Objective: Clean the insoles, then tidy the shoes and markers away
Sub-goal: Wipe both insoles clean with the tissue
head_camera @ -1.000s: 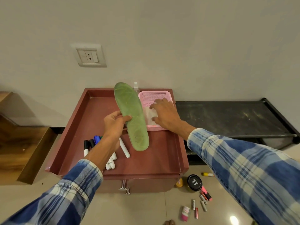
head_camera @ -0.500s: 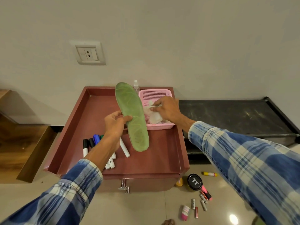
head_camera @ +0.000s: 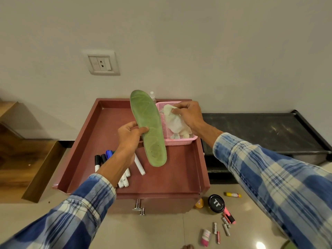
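My left hand (head_camera: 129, 135) grips a green insole (head_camera: 149, 126) by its left edge and holds it above the red-brown cabinet top (head_camera: 179, 169), toe end toward the wall. My right hand (head_camera: 188, 114) pinches a white cloth (head_camera: 175, 121), which hangs from its fingers over the pink basket (head_camera: 179, 141) at the back right of the cabinet top. Several markers (head_camera: 124, 177) lie on the top, partly hidden under my left forearm. No shoes are in view.
A small clear bottle (head_camera: 152, 95) stands behind the insole by the wall. A black low shelf (head_camera: 251, 132) adjoins on the right. On the floor lie a black jar (head_camera: 216, 203), batteries (head_camera: 220, 230) and highlighters (head_camera: 230, 216). Wooden steps (head_camera: 27, 150) are on the left.
My right hand has taken hold of the white cloth in the basket and lifted it up. My left hand keeps the insole in nearly the same place.
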